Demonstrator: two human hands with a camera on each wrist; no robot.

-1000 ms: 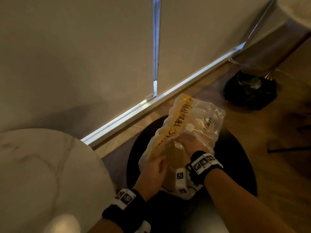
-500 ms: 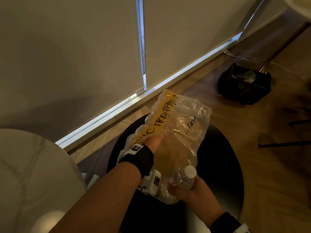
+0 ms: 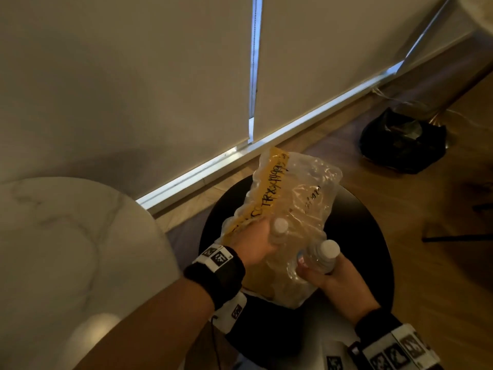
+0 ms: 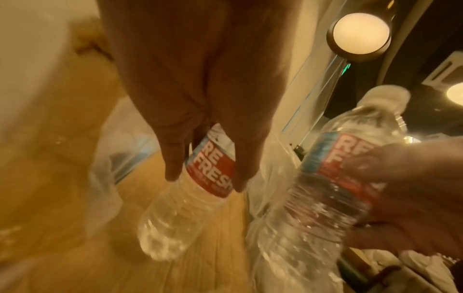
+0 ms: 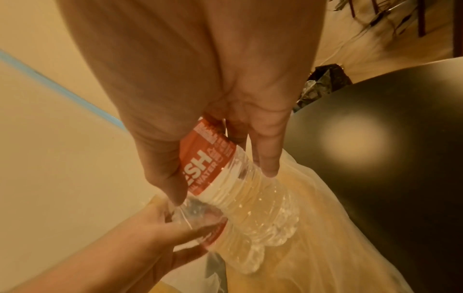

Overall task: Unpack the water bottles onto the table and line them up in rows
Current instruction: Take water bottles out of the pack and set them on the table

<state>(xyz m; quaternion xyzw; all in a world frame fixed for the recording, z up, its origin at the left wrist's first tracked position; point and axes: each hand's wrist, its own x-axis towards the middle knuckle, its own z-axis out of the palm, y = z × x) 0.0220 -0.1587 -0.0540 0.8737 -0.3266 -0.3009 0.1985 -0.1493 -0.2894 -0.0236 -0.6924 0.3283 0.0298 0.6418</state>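
The head view looks steeply down from above onto both forearms, the round white counter [image 3: 66, 249] at left and a black stool [image 3: 373, 236] below. The left wrist view sits close behind the left hand [image 4: 200, 99], looking along its fingers; the right wrist view likewise behind the right hand [image 5: 200, 79]. All three share the plastic pack [image 3: 293, 198]

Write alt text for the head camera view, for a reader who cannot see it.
Each hand grips a clear, white-capped water bottle: the left hand holds the left bottle and the right hand the right bottle, over a crinkled plastic pack on a round black stool. A white marble table is at left.
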